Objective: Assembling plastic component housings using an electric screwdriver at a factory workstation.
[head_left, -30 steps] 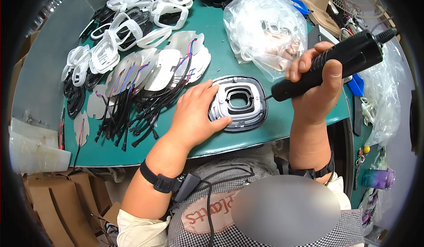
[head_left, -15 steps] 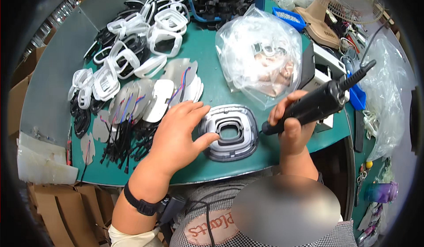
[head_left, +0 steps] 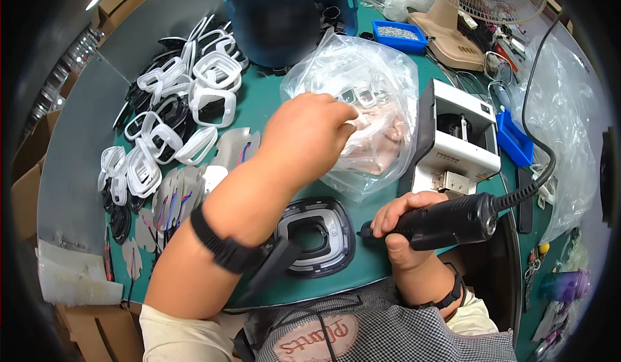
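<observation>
A grey partition (head_left: 71, 168) stands along the left edge of the green tabletop (head_left: 372, 268), with cardboard boxes (head_left: 97, 333) below its front left corner. Near the front edge, around the middle, lies an oval-cornered housing (head_left: 336, 236) with a dark outer rim, a grey inner frame and a central opening; the left forearm and a dark wrist-strapped device (head_left: 275, 265) partly cover its left side.

The right hand (head_left: 407, 226) is wrapped round a black corded electric screwdriver (head_left: 446, 223), its tip pointing left, just beside the housing's right rim. The left hand (head_left: 310, 132) reaches over a clear plastic bag (head_left: 381, 116), fingers curled; whether they pinch anything cannot be told.

Toward the back left corner, white plastic frames (head_left: 217, 71) are heaped with dark ones, and grey plates with coloured wires (head_left: 171, 197) lie in front of them. At the back edge are a blue bin (head_left: 236, 12), a blue tray (head_left: 398, 33) of small silvery pieces and a beige fan (head_left: 446, 35). A white-and-black box-shaped machine (head_left: 446, 164) stands toward the right edge.
</observation>
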### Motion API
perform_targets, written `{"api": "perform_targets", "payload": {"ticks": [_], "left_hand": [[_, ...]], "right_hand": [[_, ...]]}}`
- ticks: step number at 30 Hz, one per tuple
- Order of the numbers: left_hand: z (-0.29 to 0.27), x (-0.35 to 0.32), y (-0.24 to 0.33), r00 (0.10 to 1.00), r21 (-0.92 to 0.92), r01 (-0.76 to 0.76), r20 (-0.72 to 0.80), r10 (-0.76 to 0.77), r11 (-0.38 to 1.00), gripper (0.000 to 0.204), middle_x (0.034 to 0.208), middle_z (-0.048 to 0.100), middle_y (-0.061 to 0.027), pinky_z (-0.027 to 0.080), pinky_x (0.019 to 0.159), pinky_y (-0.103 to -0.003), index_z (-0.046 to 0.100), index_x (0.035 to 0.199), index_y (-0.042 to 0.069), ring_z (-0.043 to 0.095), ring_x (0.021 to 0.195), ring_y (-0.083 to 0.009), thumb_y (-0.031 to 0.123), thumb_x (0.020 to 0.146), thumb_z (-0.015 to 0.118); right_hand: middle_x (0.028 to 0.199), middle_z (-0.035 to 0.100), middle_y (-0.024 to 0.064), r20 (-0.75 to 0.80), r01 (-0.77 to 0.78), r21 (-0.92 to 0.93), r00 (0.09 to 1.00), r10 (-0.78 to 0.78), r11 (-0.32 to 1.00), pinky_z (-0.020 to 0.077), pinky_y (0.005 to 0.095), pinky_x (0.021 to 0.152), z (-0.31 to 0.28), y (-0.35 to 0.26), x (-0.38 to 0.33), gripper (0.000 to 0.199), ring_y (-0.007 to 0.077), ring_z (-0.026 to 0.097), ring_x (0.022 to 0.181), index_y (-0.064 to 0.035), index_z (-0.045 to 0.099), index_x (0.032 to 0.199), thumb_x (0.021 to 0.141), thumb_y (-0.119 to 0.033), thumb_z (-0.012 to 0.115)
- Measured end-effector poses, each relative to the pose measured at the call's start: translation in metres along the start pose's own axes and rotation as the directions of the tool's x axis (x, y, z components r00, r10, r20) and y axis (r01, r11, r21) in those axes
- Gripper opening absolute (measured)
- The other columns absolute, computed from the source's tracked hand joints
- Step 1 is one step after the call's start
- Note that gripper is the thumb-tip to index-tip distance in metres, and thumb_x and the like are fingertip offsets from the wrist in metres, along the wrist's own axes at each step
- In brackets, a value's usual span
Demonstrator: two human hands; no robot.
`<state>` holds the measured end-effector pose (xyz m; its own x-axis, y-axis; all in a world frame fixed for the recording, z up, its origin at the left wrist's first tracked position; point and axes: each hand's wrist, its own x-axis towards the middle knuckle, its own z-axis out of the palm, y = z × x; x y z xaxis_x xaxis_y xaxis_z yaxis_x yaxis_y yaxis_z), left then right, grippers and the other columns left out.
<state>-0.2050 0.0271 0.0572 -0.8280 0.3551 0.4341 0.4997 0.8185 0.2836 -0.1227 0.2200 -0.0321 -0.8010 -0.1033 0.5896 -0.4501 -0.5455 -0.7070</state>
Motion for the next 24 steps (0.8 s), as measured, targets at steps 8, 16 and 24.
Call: {"api": "perform_targets", "payload": {"ticks": [8, 16, 24], "left_hand": [[0.061, 0.091, -0.016, 0.859, 0.365, 0.212, 0.372, -0.351, 0.906, 0.022, 0.096, 0.069, -0.0119, 0.054, 0.078, -0.04, 0.073, 0.095, 0.01, 0.067, 0.094, -0.0307, 0.019, 0.076, 0.07], [0.079, 0.109, -0.008, 0.754, 0.44, 0.325, 0.414, -0.51, 0.837, 0.027, 0.102, 0.071, -0.0109, 0.054, 0.08, -0.037, 0.07, 0.103, 0.01, 0.068, 0.098, -0.0292, 0.018, 0.078, 0.071], [0.056, 0.079, -0.034, 0.873, -0.17, 0.481, 0.183, -0.452, 0.86, 0.036, 0.095, 0.071, -0.0135, 0.052, 0.077, -0.032, 0.068, 0.112, 0.004, 0.068, 0.085, -0.022, 0.026, 0.083, 0.069]], "right_hand": [[0.081, 0.059, 0.0105, -0.047, 0.007, 0.097, 0.999, -0.003, 0.995, 0.054, 0.0309, 0.062, -0.008, 0.002, 0.003, 0.059, 0.0184, 0.061, 0.069, -0.0061, 0.04, 0.12, 0.077, -0.003, 0.079], [0.077, 0.057, 0.0081, -0.059, -0.02, -0.025, 0.998, 0.018, 0.999, 0.0539, 0.0328, 0.06, -0.007, -0.003, 0.004, 0.057, 0.0179, 0.059, 0.063, -0.0074, 0.037, 0.118, 0.083, -0.023, 0.078], [0.079, 0.058, 0.0103, -0.047, 0.044, 0.071, 0.998, -0.041, 0.997, 0.0542, 0.0301, 0.063, -0.01, 0.006, 0.0, 0.056, 0.0174, 0.061, 0.068, -0.0042, 0.039, 0.119, 0.077, -0.003, 0.077]]}}
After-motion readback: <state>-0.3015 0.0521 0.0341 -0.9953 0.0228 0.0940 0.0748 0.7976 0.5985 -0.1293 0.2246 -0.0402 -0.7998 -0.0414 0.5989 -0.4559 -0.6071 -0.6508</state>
